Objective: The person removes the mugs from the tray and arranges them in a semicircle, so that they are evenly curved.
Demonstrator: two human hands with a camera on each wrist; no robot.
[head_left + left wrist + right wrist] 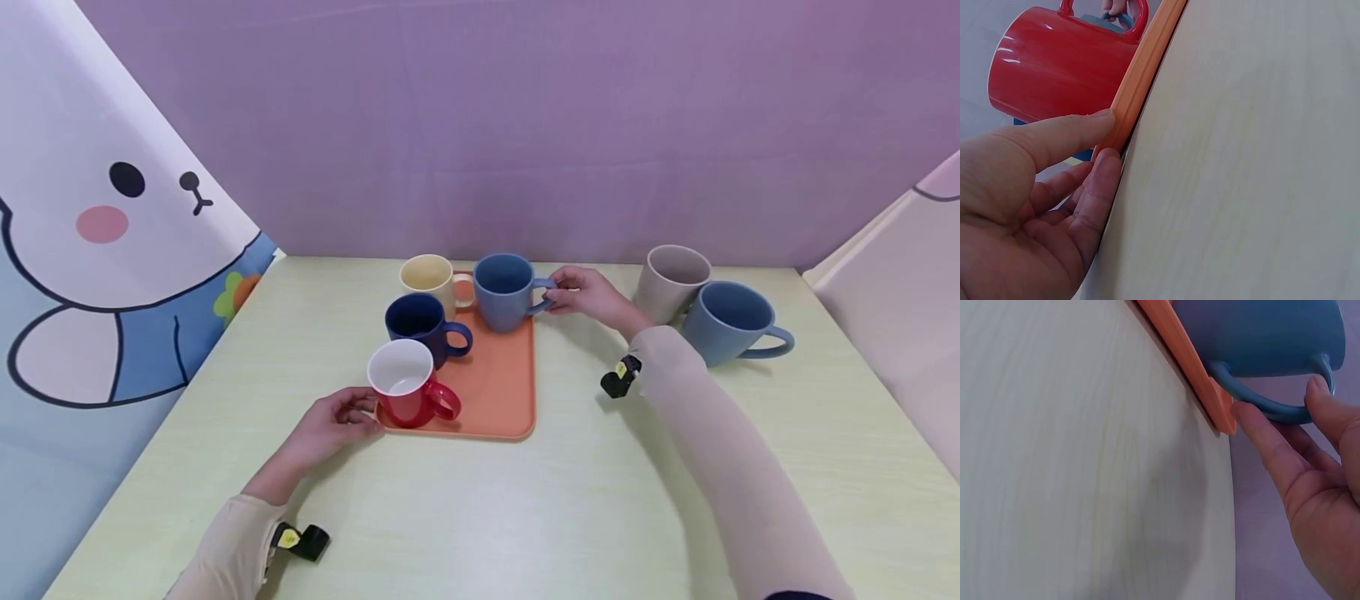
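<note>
At the orange tray's [495,392] near left corner, my left hand [337,425] pinches the rim, thumb on top and fingertips below, as the left wrist view shows. Right beside it a red mug [408,406] with a white inside stands on the tray. My right hand [588,296] holds the handle of a medium-blue mug [502,296] at the tray's far right corner. In the right wrist view, the thumb and fingers [1272,444] lie around that handle. A navy mug [420,325] and a cream mug [427,283] stand along the tray's left side.
To the right of the tray, beyond my right forearm, stand a grey-beige mug [671,283] and another blue mug [727,325]. The pale table [465,517] ends at a purple cloth wall [480,125]. A printed cartoon panel [97,250] flanks the left side.
</note>
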